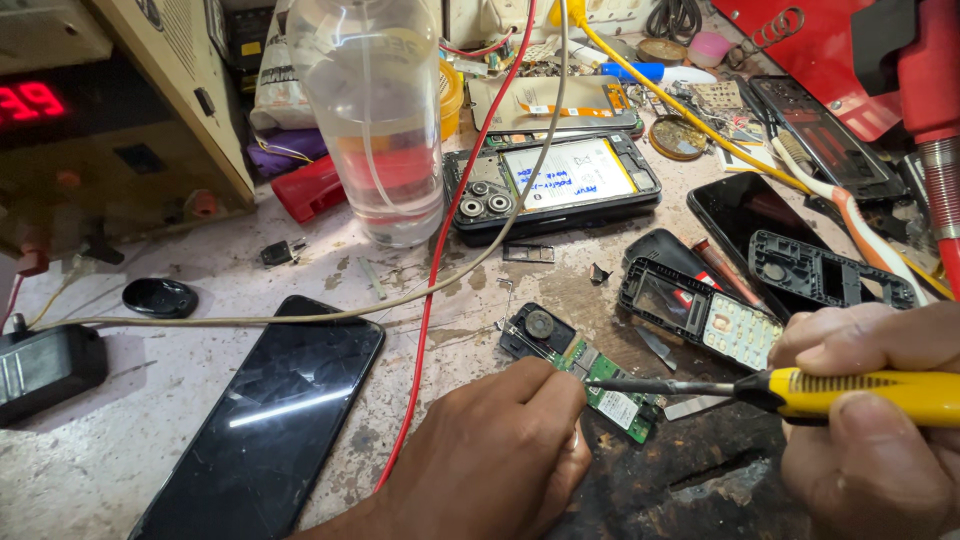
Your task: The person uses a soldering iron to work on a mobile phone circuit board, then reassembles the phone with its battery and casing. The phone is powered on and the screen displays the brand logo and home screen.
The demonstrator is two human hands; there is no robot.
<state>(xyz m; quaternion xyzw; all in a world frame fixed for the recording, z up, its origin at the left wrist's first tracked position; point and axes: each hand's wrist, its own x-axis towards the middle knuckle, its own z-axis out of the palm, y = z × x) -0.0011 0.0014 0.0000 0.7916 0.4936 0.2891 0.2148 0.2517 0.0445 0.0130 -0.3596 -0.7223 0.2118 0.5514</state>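
Small green circuit board flat on table, thin, light, likely fragile; left hand fingers pinning its near edge; right hand fingers wrapped round yellow screwdriver, tip on board; best held by edges.

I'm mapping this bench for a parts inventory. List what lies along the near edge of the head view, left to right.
Black boxy adapter → black glossy smartphone lying flat → thin red wire → left hand → green circuit board → yellow-handled screwdriver in the right hand.
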